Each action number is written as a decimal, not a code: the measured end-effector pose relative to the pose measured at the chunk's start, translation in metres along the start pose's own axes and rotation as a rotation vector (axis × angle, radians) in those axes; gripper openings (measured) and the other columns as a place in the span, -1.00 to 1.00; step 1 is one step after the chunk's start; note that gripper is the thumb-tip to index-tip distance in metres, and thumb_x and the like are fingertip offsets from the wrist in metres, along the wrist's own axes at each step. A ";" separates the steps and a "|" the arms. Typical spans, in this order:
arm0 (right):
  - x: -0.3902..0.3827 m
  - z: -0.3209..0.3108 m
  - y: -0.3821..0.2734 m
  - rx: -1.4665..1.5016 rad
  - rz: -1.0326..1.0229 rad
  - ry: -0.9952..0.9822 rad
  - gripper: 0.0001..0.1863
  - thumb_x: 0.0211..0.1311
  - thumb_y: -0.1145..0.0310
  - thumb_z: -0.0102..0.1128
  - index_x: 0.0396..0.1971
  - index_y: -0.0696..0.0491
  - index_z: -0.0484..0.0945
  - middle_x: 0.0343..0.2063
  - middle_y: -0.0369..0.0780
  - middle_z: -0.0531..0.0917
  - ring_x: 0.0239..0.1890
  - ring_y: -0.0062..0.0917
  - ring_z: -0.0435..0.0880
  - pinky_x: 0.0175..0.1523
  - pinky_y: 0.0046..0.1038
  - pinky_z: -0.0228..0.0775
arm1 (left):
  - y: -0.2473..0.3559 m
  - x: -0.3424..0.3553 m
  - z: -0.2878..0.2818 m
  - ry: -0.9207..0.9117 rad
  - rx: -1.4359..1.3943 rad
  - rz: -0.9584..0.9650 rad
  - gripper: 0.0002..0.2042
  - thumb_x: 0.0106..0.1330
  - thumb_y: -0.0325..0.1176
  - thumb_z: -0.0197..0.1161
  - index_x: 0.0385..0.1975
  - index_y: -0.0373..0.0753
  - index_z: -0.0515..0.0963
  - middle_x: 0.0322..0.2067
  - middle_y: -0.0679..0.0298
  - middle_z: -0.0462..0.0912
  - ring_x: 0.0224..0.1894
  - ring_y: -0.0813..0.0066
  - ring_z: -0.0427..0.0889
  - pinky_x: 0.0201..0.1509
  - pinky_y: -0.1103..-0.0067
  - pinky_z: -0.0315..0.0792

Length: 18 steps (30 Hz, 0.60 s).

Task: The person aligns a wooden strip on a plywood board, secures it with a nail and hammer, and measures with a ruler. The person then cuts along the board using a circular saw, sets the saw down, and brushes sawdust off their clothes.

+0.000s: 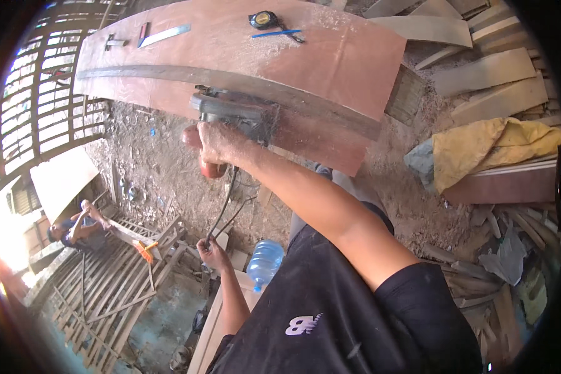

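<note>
My right hand (217, 142) is closed on the orange-red handle of a dark power saw (246, 117), apparently a circular saw; its blade is hidden. The saw rests at the near edge of a reddish plywood sheet (349, 56), beside a long grey straight strip (274, 88) lying along the sheet. Lower down, my left hand (214, 254) is closed round a black power cord (228, 202), which hangs from the saw. Pale sawdust lies on the plywood. A tape measure (263, 20), a blue pencil or pen (277, 33) and a square with a pale blade (165, 35) lie on the sheet.
A blue water jug (265, 260) stands beside my body. Wood planks (480, 71) and a yellow cloth (474, 149) over stacked boards are at the right. At the left another person (81, 229) sits by a slatted wooden frame (106, 299), with an orange tool (146, 251) nearby.
</note>
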State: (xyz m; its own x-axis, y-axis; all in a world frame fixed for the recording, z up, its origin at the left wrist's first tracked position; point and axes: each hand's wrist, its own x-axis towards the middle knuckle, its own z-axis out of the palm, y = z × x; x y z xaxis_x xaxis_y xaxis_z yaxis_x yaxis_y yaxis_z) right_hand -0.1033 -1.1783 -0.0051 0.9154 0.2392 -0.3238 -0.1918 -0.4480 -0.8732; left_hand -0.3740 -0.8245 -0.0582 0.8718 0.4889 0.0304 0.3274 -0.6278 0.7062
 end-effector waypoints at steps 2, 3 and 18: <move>0.001 0.000 -0.002 0.017 -0.039 0.020 -0.53 -0.03 0.44 0.41 -0.11 0.41 0.63 -0.26 0.23 0.76 -0.05 -0.05 0.82 0.09 -0.12 0.69 | 0.006 -0.006 -0.009 0.013 -0.096 -0.026 -0.81 0.43 -0.43 0.42 -0.27 -0.29 0.49 -0.35 0.43 0.49 -0.27 0.59 0.44 -0.15 0.60 0.38; 0.000 -0.001 -0.007 0.002 -0.036 -0.007 -0.55 -0.03 0.45 0.41 -0.13 0.41 0.64 -0.27 0.23 0.76 -0.06 -0.05 0.82 0.08 -0.13 0.69 | 0.006 -0.003 -0.018 0.004 -0.154 -0.005 -0.82 0.43 -0.44 0.42 -0.28 -0.28 0.49 -0.35 0.43 0.51 -0.28 0.62 0.44 -0.17 0.62 0.38; 0.015 0.026 -0.024 -0.106 -0.135 0.148 -0.59 0.29 0.14 0.34 -0.18 0.26 0.70 -0.26 0.16 0.77 -0.08 -0.02 0.79 0.11 -0.09 0.59 | 0.000 0.124 0.008 -0.081 0.255 0.203 -0.74 0.22 -0.24 0.52 -0.27 -0.25 0.65 -0.32 0.07 0.69 -0.21 0.07 0.69 -0.06 0.26 0.54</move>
State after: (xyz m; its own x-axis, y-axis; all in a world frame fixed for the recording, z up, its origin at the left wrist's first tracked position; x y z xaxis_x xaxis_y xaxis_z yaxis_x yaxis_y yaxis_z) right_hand -0.0941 -1.1414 0.0011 0.9737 0.1776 -0.1426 -0.0328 -0.5105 -0.8593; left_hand -0.2628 -0.7688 -0.0598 0.9513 0.2950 0.0891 0.2157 -0.8440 0.4910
